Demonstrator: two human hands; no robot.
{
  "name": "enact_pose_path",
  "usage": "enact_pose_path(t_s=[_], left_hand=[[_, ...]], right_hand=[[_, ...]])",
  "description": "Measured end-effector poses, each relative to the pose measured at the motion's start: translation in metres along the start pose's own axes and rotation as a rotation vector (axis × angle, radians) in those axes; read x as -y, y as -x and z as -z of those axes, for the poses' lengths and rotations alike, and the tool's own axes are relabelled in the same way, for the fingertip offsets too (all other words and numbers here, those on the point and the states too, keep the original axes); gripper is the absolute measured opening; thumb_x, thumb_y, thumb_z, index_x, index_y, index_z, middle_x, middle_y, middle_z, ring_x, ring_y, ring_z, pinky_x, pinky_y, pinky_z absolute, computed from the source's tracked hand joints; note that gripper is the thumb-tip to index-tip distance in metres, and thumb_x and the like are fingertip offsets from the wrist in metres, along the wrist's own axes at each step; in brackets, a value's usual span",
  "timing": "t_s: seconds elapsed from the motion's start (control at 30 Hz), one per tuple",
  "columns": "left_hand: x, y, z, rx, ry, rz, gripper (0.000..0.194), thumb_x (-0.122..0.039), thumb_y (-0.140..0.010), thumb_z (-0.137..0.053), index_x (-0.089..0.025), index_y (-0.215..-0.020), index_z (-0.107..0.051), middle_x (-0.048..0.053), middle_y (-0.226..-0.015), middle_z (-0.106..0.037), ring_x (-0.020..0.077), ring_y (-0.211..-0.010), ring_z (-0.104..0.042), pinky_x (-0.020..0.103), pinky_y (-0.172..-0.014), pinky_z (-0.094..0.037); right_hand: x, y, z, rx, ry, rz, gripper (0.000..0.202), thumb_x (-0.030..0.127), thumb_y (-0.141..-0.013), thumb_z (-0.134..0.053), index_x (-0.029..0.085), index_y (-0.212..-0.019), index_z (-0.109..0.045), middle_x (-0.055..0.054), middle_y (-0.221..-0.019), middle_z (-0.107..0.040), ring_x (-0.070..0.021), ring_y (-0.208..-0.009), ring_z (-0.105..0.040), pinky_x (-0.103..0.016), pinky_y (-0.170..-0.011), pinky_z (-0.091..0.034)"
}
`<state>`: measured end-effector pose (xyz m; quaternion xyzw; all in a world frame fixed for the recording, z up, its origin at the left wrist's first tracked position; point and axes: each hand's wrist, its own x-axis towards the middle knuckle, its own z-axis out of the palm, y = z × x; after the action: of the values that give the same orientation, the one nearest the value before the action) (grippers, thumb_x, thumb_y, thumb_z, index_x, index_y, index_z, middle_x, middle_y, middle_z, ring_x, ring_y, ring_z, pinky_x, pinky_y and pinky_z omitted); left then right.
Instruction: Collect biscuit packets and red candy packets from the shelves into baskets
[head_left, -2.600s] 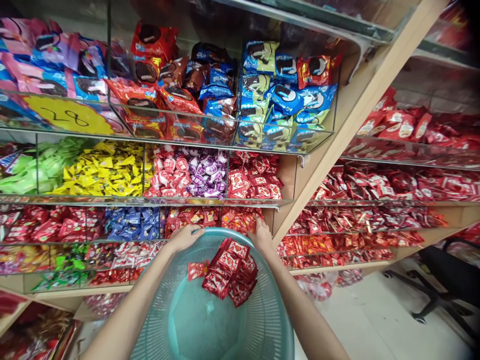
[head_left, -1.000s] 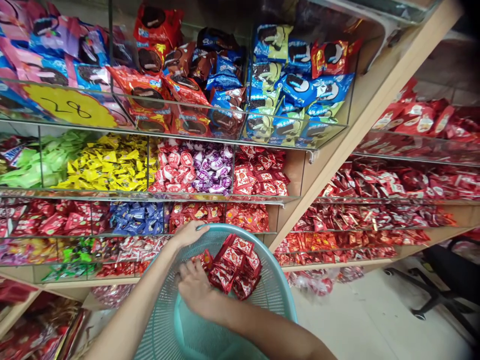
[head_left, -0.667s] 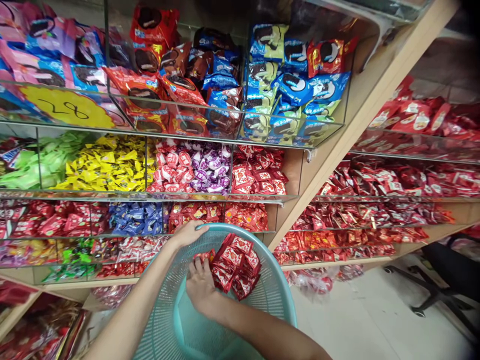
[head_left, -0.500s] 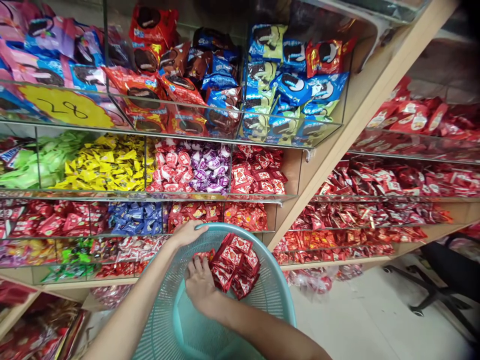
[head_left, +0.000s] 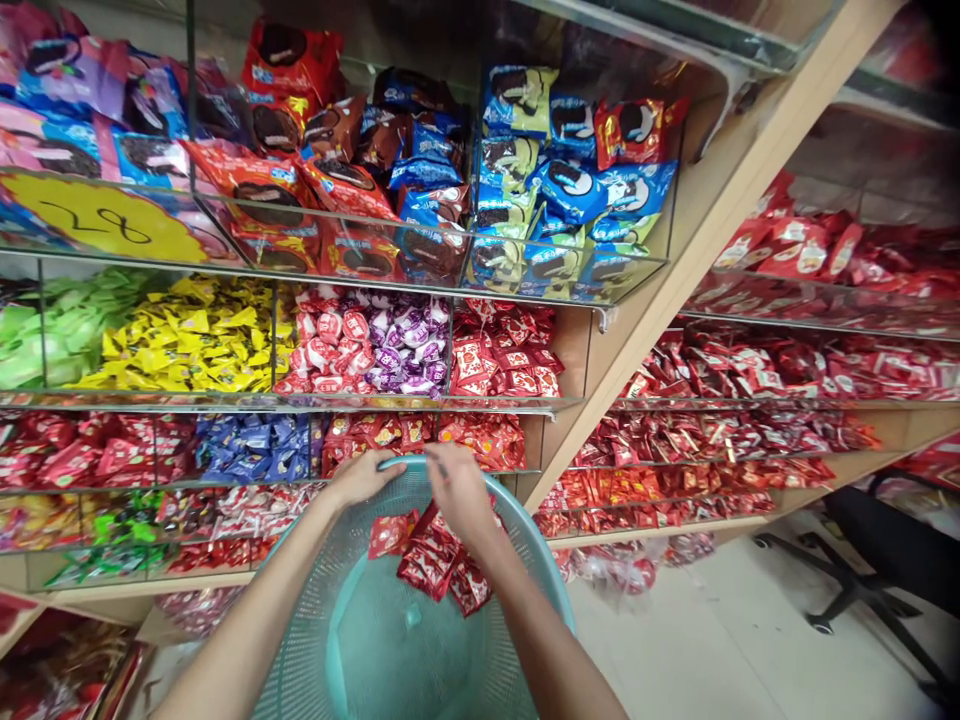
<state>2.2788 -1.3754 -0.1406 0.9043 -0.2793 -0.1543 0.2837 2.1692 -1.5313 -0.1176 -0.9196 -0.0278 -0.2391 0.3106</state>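
A teal plastic basket (head_left: 551, 570) stands below the shelves, tilted toward me. My left hand (head_left: 365, 478) grips its upper rim, fingers wrapped over the edge. Inside lie several red candy packets (head_left: 431, 555), heaped near the upper side, with one lighter red packet (head_left: 391, 534) at their left. Above the heap, at the far rim, is my right hand (head_left: 456, 485), blurred by motion; whether its fingers hold anything does not show. Just beyond it sits a shelf compartment of red packets (head_left: 491, 440).
Clear-fronted shelves hold yellow candies (head_left: 199, 340), purple candies (head_left: 411, 340) and biscuit packs (head_left: 574, 185). A slanted wooden post (head_left: 705, 240) divides the shelving. A black wheeled chair (head_left: 885, 540) stands on the floor at right.
My right hand has moved up and right from inside the basket to its far rim. The packets inside show further left, and the whole view has shifted slightly.
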Motion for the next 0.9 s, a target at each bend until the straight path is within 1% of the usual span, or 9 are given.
enact_pose_path(t_s=[0.07, 0.13, 0.2, 0.27, 0.37, 0.53, 0.7, 0.83, 0.9], left_hand=[[0.0, 0.0, 0.0, -0.018, -0.015, 0.019, 0.047, -0.06, -0.073, -0.04, -0.023, -0.086, -0.065, -0.001, -0.08, -0.068, 0.0186, -0.073, -0.06, 0.024, -0.065, -0.041], [0.0, 0.001, 0.001, -0.019, -0.029, 0.026, 0.048, -0.061, -0.074, -0.039, -0.023, -0.086, -0.065, -0.001, -0.079, -0.068, 0.0185, -0.073, -0.06, 0.024, -0.066, -0.041], [-0.001, 0.002, 0.001, -0.014, -0.033, 0.027, 0.048, -0.061, -0.074, -0.038, -0.023, -0.085, -0.065, -0.001, -0.078, -0.068, 0.0182, -0.072, -0.06, 0.024, -0.065, -0.041], [-0.002, 0.003, 0.001, -0.01, -0.025, 0.034, 0.048, -0.061, -0.074, -0.038, -0.023, -0.084, -0.065, -0.001, -0.079, -0.068, 0.0179, -0.072, -0.061, 0.024, -0.064, -0.041], [-0.003, 0.004, 0.001, -0.025, -0.025, 0.054, 0.048, -0.061, -0.073, -0.04, -0.024, -0.087, -0.065, -0.001, -0.084, -0.069, 0.0184, -0.074, -0.061, 0.024, -0.067, -0.041], [-0.004, 0.004, 0.001, -0.029, -0.057, 0.063, 0.049, -0.062, -0.074, -0.037, -0.025, -0.089, -0.065, -0.002, -0.085, -0.069, 0.0192, -0.076, -0.062, 0.025, -0.069, -0.042], [-0.001, 0.003, 0.001, -0.034, -0.064, 0.034, 0.047, -0.061, -0.075, -0.037, -0.025, -0.088, -0.065, -0.001, -0.084, -0.069, 0.0193, -0.077, -0.062, 0.024, -0.069, -0.042], [0.0, 0.002, 0.001, -0.026, -0.057, 0.044, 0.047, -0.061, -0.075, -0.038, -0.025, -0.09, -0.065, 0.0, -0.086, -0.069, 0.0194, -0.078, -0.062, 0.024, -0.068, -0.042], [-0.001, 0.003, 0.002, -0.025, -0.058, 0.056, 0.047, -0.061, -0.075, -0.039, -0.025, -0.091, -0.065, 0.0, -0.088, -0.069, 0.0197, -0.08, -0.061, 0.025, -0.07, -0.041]], right_hand=[[-0.039, -0.009, 0.011, -0.115, 0.005, -0.143, 0.028, 0.018, -0.085, -0.039, 0.017, -0.105, -0.058, -0.007, -0.101, -0.062, -0.0188, -0.095, -0.052, -0.033, -0.087, -0.038], [-0.077, -0.012, 0.017, -0.176, 0.07, -0.292, 0.029, 0.018, -0.082, -0.042, 0.015, -0.107, -0.057, -0.009, -0.105, -0.061, -0.02, -0.099, -0.051, -0.032, -0.09, -0.036], [-0.105, -0.011, 0.018, -0.158, 0.145, -0.456, 0.032, 0.021, -0.079, -0.047, 0.015, -0.11, -0.055, -0.011, -0.109, -0.059, -0.0215, -0.101, -0.051, -0.032, -0.088, -0.036], [-0.121, -0.01, 0.015, -0.115, 0.181, -0.57, 0.034, 0.026, -0.078, -0.05, 0.015, -0.11, -0.054, -0.011, -0.104, -0.061, -0.0227, -0.096, -0.054, -0.031, -0.082, -0.038], [-0.125, -0.013, 0.006, -0.092, 0.181, -0.63, 0.035, 0.031, -0.078, -0.051, 0.017, -0.11, -0.052, -0.01, -0.092, -0.063, -0.0222, -0.089, -0.057, -0.029, -0.075, -0.04], [-0.114, -0.025, -0.008, -0.11, 0.167, -0.694, 0.047, 0.031, -0.074, -0.055, 0.018, -0.118, -0.042, -0.011, -0.095, -0.063, -0.0225, -0.09, -0.058, -0.029, -0.073, -0.039], [-0.112, -0.026, -0.011, -0.124, 0.129, -0.708, 0.052, 0.028, -0.074, -0.054, 0.017, -0.122, -0.037, -0.011, -0.093, -0.063, -0.0232, -0.089, -0.058, -0.031, -0.071, -0.04], [-0.114, -0.024, -0.012, -0.123, 0.083, -0.693, 0.052, 0.021, -0.074, -0.052, 0.019, -0.123, -0.036, -0.005, -0.085, -0.065, -0.0205, -0.084, -0.06, -0.028, -0.069, -0.039], [-0.114, -0.024, -0.012, -0.122, 0.066, -0.697, 0.051, 0.021, -0.074, -0.052, 0.02, -0.123, -0.036, -0.004, -0.082, -0.065, -0.0198, -0.083, -0.06, -0.028, -0.069, -0.039]])
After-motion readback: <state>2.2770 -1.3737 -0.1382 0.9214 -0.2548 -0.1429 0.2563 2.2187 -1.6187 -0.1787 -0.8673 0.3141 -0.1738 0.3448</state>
